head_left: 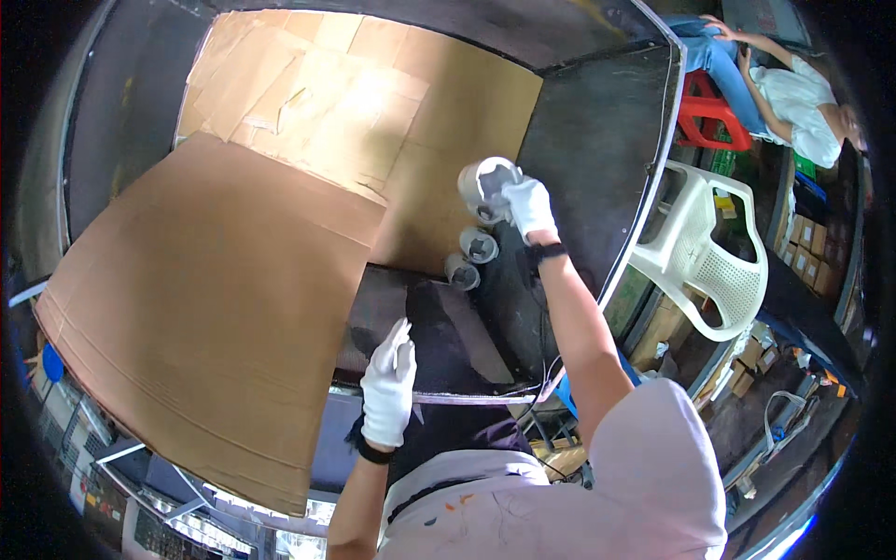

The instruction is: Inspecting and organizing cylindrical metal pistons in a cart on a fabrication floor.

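Note:
My right hand (530, 207), in a white glove, grips the rim of a hollow, light grey cylindrical part (474, 189) with a dark opening. It holds the part near the right wall of a large dark bin. Two similar small grey hollow parts, one (479, 245) and another (461, 273), sit just below it along the edge of the cardboard lining. Part of another shows under the held one. My left hand (388, 383), also white-gloved, is over the bin's front edge with its fingers stretched out and nothing visible in it.
A big cardboard sheet (205, 327) slopes over the left and front of the bin. More cardboard (448, 121) lines the bin's floor. The dark bin wall (597, 140) rises at right. Beyond stand a white plastic chair (714, 271), a red stool (711, 117) and a seated person (789, 98).

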Demonstrator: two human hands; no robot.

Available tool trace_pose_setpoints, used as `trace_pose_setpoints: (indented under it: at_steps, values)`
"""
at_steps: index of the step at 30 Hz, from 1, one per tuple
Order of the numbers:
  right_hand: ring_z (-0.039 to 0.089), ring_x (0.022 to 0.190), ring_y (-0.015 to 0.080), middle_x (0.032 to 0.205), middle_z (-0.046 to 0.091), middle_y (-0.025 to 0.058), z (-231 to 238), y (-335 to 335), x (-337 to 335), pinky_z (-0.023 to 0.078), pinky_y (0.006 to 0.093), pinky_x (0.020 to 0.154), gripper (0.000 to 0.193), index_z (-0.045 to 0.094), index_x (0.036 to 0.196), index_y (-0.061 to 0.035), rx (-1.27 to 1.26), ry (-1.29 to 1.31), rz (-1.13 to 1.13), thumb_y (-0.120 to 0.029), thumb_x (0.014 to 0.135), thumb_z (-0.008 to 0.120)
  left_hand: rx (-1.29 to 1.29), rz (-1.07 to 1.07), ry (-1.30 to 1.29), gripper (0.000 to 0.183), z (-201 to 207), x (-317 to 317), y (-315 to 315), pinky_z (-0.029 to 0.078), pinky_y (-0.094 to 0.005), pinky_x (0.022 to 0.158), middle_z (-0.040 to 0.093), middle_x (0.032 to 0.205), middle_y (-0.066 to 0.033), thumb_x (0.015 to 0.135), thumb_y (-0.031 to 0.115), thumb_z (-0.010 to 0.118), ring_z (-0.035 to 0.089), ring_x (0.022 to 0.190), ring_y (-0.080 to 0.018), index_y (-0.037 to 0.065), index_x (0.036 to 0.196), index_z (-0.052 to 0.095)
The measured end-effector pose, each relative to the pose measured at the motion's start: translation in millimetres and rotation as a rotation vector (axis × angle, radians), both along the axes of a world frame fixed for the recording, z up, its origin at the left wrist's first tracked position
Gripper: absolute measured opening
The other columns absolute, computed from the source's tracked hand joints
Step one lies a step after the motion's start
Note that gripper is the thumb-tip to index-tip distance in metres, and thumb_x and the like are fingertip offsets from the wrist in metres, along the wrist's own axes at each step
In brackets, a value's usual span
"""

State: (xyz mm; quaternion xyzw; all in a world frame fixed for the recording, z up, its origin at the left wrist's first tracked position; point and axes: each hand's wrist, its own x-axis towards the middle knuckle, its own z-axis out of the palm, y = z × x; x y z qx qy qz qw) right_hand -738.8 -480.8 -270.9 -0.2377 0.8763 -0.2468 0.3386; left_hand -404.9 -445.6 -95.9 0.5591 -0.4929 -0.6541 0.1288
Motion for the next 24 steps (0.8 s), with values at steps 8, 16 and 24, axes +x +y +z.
trace_pose_setpoints:
  at_steps: [8, 16, 24]
  values:
    - [0.072, 0.075, 0.0309, 0.085, 0.073, 0.0178, -182.3, 19.0, -93.3, 0.057, 0.04, 0.062, 0.037, 0.074, 0.096, -0.0019, 0.306, 0.006, -0.227, -0.037, 0.084, 0.074, -0.719, -0.497, -0.309, 0.053, -10.3, -16.5, 17.1, 0.057, -0.036, 0.069, 0.071, 0.11, -0.0132, 0.08, -0.002, 0.068, 0.069, 0.084, -0.0282, 0.007, 0.131, 0.06]
    - [0.07, 0.093, 0.0341, 0.103, 0.072, 0.019, -246.6, 23.3, -105.9, 0.057, 0.0434, 0.078, 0.048, 0.073, 0.106, -0.0035, 0.491, 0.01, -0.229, -0.044, 0.08, 0.076, -0.756, -0.548, -0.316, 0.059, -10.4, -17.7, 13.7, 0.05, -0.0323, 0.052, 0.072, 0.107, -0.0099, 0.079, -0.003, 0.067, 0.064, 0.068, -0.022, 0.007, 0.136, 0.056]
    - [0.071, 0.076, 0.0339, 0.083, 0.071, 0.0196, -293.3, 44.9, -4.1, 0.055, 0.0467, 0.058, 0.022, 0.068, 0.089, 0.0042, 0.248, -0.403, -0.927, -0.018, 0.085, 0.069, -0.665, -0.632, -0.446, 0.061, -13.0, -3.9, 14.5, 0.052, -0.0324, 0.053, 0.071, 0.11, -0.0107, 0.077, -0.001, 0.067, 0.065, 0.07, -0.0227, 0.007, 0.137, 0.054]
